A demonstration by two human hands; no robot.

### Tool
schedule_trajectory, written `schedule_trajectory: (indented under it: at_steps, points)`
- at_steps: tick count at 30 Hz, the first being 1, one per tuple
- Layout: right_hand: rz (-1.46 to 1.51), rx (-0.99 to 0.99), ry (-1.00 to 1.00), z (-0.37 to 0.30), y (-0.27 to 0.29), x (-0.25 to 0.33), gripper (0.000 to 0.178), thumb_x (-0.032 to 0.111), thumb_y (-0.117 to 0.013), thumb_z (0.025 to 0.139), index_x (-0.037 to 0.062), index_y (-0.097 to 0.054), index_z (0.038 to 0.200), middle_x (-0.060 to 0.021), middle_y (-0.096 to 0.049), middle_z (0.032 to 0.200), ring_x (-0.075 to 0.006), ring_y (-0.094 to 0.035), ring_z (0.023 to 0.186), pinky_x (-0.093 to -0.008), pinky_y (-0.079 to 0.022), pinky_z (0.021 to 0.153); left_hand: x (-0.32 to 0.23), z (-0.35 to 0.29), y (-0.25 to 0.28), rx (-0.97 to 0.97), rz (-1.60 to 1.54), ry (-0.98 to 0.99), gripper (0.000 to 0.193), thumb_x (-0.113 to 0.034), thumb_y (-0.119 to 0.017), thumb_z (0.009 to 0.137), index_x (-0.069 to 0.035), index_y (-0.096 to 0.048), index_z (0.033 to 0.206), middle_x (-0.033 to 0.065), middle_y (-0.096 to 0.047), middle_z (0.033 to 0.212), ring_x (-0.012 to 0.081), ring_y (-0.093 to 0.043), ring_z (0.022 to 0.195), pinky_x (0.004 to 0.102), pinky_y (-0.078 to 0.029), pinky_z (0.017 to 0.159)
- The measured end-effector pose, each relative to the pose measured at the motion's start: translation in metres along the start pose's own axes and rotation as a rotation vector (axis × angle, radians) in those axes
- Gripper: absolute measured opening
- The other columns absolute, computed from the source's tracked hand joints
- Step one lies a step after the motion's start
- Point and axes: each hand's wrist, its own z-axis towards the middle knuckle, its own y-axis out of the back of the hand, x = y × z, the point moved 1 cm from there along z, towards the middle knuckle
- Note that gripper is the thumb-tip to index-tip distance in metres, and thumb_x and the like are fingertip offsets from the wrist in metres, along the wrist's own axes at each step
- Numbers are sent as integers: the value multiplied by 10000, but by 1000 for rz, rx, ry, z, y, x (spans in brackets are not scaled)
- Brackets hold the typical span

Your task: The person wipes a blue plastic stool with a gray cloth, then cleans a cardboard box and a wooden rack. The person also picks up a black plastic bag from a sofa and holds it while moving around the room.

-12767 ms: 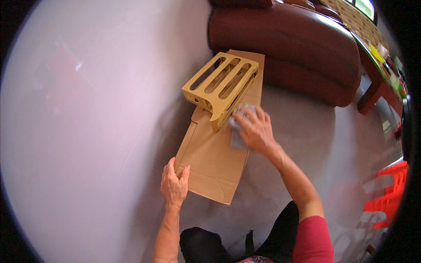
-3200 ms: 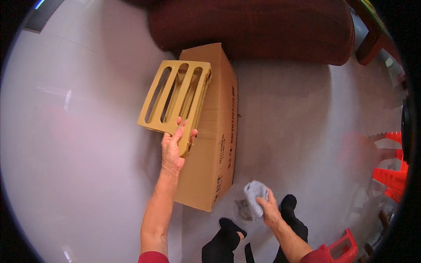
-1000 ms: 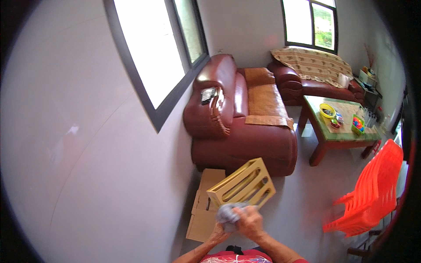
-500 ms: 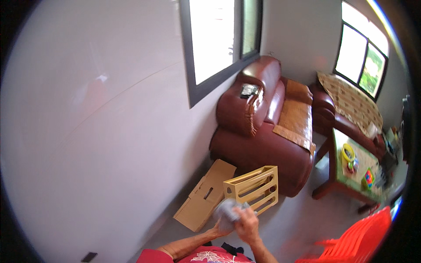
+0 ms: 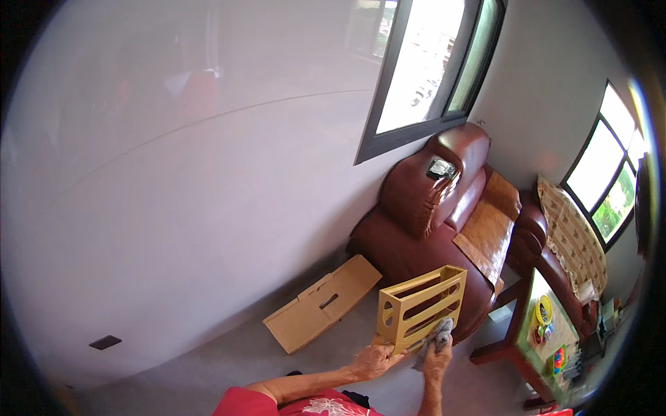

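Observation:
A yellow-tan slatted rack, box-shaped with long rounded slots, stands tilted in front of me. My left hand is closed on its lower left corner, with some fingers hidden behind the edge. In my right hand is a crumpled grey cloth, bunched against the rack's lower right part. Left of the rack, a flat brown cardboard box with a slot-shaped hand hole lies on the floor.
A dark red leather sofa stands just behind the rack, along the wall. To the right is a low table with a yellow bowl and colourful small items. A second sofa with a patterned cover sits beyond.
My hands, earlier together on the cloth before the rack, have parted. The left now grips the rack; the right has carried the cloth rightward onto it. The whole view has turned left.

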Motion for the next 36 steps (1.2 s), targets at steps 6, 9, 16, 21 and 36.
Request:
schedule_trajectory:
  at_steps: [6, 9, 16, 21, 36]
  points:
    - [300, 281, -159, -59, -48, 88, 258, 0, -515, 814, 5, -489, 1071, -100, -553, 944, -159, -514, 883, -309, -433, 748, 26, -1, 31, 15, -189, 93, 276, -297, -567, 871, -34, -616, 940, 153, -641, 781, 287, -624, 687, 389, -472, 612]
    - [-75, 286, 74, -58, -47, 75, 276, 1, -523, 791, -7, -492, 1065, -154, -549, 942, -235, -543, 857, -361, -440, 700, 23, -5, 49, 125, -463, 162, 273, -281, -556, 892, -46, -621, 1015, 69, -649, 747, 150, -580, 631, 323, -457, 592]
    - [-311, -55, 12, 18, 0, 3, 190, 9, -500, 827, -13, -531, 1013, -187, -571, 863, -318, -580, 783, -379, -456, 729, 20, -29, 67, 233, -278, 131, 360, -357, -638, 859, -6, -634, 937, 23, -587, 685, 61, -499, 597, 251, -407, 507]
    - [-225, -57, 434, 25, -35, 104, 309, 23, -525, 819, -8, -523, 1127, -176, -562, 989, -307, -562, 882, -391, -458, 767, 28, -28, 69, 287, -386, 124, 344, -359, -624, 868, -24, -635, 948, 36, -581, 703, 80, -512, 626, 260, -421, 526]
    - [-371, -476, -219, 67, 15, -6, 244, 134, -519, 864, -18, -565, 1049, -232, -610, 906, -402, -594, 848, -428, -462, 750, 40, -45, 81, 469, -485, 139, 250, -206, -567, 912, -55, -636, 1098, 23, -623, 871, 85, -556, 760, 237, -466, 678]
